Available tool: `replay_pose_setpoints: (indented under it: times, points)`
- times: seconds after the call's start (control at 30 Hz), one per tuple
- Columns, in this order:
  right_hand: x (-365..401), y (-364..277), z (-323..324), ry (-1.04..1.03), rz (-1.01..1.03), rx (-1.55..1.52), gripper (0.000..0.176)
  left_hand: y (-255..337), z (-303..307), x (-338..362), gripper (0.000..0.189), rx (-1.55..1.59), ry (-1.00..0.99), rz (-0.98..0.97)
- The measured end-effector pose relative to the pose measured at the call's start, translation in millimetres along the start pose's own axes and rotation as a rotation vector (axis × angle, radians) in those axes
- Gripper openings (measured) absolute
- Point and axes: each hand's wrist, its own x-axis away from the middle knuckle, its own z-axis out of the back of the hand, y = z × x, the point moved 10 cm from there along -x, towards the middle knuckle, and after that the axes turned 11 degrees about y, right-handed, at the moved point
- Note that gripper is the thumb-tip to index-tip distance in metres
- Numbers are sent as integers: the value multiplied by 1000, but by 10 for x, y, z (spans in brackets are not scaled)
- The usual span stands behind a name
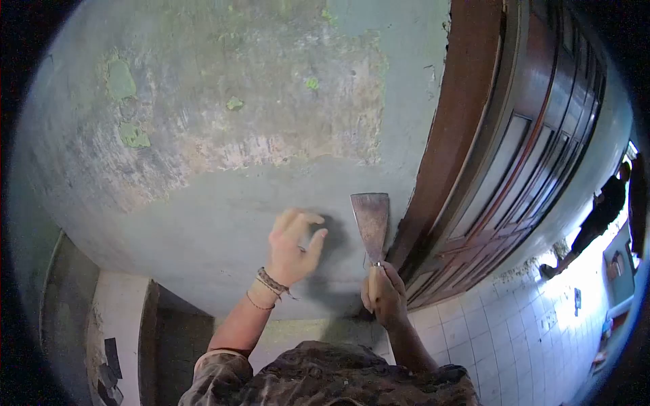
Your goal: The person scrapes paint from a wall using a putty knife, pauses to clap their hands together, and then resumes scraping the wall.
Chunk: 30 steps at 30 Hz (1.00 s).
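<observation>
My right hand (386, 296) grips the light wooden handle of a paint scraper (372, 218), its broad worn metal blade pointing up in front of the wall. To the left, my left hand (294, 245) is raised before the wall with thumb and fingers apart and nothing in it. Bracelets circle that wrist. The wall (257, 196) has smooth grey-green paint low down. Above it lies a large scraped patch (271, 128) of bare, mottled plaster, with a few green paint flakes (122, 80) left on it.
A brown wooden door (521, 155) with its frame (460, 101) stands close on the right. White floor tiles (487, 338) run below it. At the far right a person (602, 210) in dark clothes is by a bright opening. A recess (176, 338) lies at lower left.
</observation>
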Motion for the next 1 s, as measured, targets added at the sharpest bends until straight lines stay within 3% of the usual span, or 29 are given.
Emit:
replay_pose_setpoints:
  times: [0.13,0.2,0.27,0.3,0.37,0.6,0.83,1.0]
  points:
    - [-142,-200,28,-255,45,-179,34,409,-414,-134,33,-92,-94,-244]
    - [-132,-422,71,-10,-4,113,33,603,-574,-188,41,-133,-114,-322]
    - [-157,-512,47,-85,-27,103,35,917,-839,-151,52,-236,-277,-505]
    - [-156,-498,50,-128,-53,99,37,960,-901,-156,52,-261,-266,-507]
    - [-193,-563,-29,-220,-66,74,41,1110,-1186,35,53,-330,-429,-691]
    - [-46,-645,-313,-369,-108,18,64,1031,-1301,4,48,-417,-390,-752]
    - [30,-759,-386,-411,-83,15,64,991,-1317,-35,49,-395,-375,-792]
    - [-104,-823,-362,-261,-36,92,53,1026,-1331,-175,50,-318,-315,-785]
